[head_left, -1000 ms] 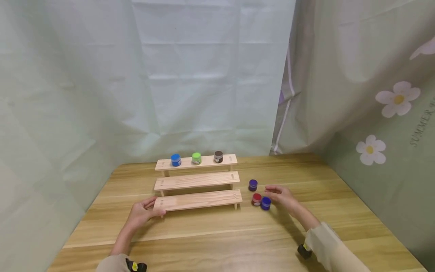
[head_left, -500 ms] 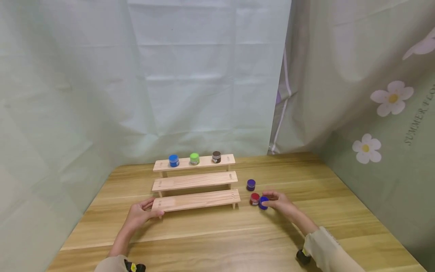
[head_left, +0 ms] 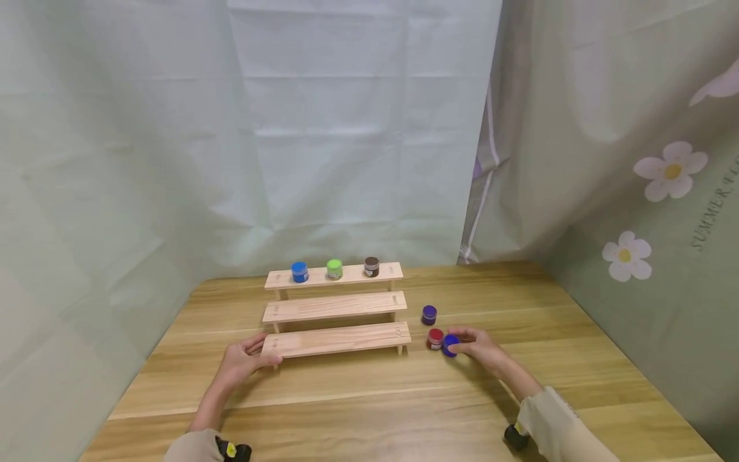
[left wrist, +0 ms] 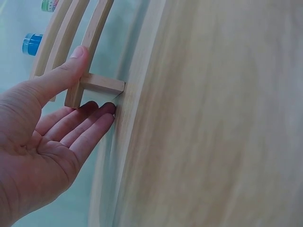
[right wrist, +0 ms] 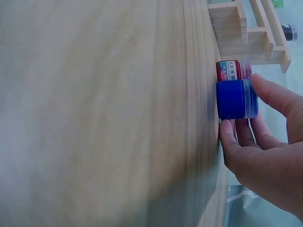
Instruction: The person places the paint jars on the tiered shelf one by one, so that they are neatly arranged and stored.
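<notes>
A three-tier wooden display rack stands on the table. My left hand holds the left end of its lowest step. In the left wrist view the thumb lies on the step's front edge, with the other fingers bent under and behind its end. To the right of the rack, my right hand has thumb and fingers around a dark blue paint jar, which sits on the table. A red paint jar stands right beside it, and a purple paint jar is a little farther back.
The rack's top step bears a blue jar, a green jar and a black jar. Behind the wooden table hangs a pale curtain; a flowered cloth hangs at the right.
My right hand has come down and left onto the dark blue paint jar, its thumb now in front of it. The left hand keeps its hold on the rack.
</notes>
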Tool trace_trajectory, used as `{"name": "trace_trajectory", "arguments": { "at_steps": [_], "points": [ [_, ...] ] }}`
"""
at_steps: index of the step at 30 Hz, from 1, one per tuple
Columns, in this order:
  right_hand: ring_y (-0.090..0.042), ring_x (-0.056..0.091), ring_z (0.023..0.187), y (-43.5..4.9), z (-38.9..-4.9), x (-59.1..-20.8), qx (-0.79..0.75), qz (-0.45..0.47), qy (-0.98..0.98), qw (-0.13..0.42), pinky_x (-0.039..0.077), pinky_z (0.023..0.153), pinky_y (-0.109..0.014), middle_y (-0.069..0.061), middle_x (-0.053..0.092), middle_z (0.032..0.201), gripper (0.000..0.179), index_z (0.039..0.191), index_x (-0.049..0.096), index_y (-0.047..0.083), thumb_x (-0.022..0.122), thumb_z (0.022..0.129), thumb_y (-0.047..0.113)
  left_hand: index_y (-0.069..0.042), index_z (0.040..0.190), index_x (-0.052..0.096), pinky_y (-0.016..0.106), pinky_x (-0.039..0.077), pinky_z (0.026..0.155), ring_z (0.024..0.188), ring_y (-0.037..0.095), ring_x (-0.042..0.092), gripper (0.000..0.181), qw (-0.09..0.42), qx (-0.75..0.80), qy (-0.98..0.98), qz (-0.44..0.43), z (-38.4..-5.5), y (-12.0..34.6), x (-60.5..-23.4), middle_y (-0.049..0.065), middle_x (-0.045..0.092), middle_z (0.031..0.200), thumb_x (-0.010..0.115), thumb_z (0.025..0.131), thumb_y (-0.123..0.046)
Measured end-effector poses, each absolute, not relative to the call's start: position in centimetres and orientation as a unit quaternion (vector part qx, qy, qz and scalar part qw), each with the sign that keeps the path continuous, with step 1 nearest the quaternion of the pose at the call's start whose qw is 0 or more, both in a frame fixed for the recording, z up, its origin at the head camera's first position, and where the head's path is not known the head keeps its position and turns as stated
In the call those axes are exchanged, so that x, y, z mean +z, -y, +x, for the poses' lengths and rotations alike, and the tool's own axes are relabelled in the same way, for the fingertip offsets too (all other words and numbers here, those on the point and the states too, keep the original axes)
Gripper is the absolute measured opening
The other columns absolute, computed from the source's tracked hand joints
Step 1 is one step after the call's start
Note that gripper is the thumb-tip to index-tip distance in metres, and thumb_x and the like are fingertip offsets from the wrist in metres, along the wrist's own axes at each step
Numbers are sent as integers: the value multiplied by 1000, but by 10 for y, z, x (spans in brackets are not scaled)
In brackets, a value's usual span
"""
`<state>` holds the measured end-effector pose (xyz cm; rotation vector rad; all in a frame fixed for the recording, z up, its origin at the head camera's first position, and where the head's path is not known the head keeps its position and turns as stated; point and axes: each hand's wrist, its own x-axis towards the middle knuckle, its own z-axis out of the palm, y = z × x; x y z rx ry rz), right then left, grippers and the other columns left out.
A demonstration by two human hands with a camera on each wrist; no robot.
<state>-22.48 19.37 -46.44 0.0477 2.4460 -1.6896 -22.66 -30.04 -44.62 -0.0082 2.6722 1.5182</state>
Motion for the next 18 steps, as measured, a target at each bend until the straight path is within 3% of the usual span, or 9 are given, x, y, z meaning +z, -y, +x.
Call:
{"name": "trace_trajectory", "arguments": {
  "at_steps": [6, 12, 18],
  "points": [
    [-38, 55, 121, -194, -224, -464, -561, 11, -824, 79, 41, 110, -53, -27, 58, 132, 49, 129, 55, -8, 70, 86, 10, 10, 142, 41, 33, 49, 103, 135, 39, 46, 84, 35, 495, -868, -8, -227, 301, -447, 26, 46, 144, 82, 79, -27],
    [-31, 60, 115, -196, -228, -456, -549, 16, -834, 61, 46, 106, -47, -26, 60, 129, 49, 129, 55, -7, 70, 87, 11, 12, 140, 42, 40, 47, 106, 134, 41, 47, 82, 31, 500, -866, 1, -227, 300, -447, 27, 47, 142, 83, 79, -25],
    [-36, 58, 119, -191, -235, -432, -543, 9, -838, 53, 45, 107, -50, -26, 57, 133, 54, 135, 51, -6, 68, 91, 18, 11, 139, 45, 33, 50, 102, 133, 39, 49, 80, 24, 511, -859, -7, -226, 300, -447, 26, 49, 141, 83, 78, -22]
  ]
}}
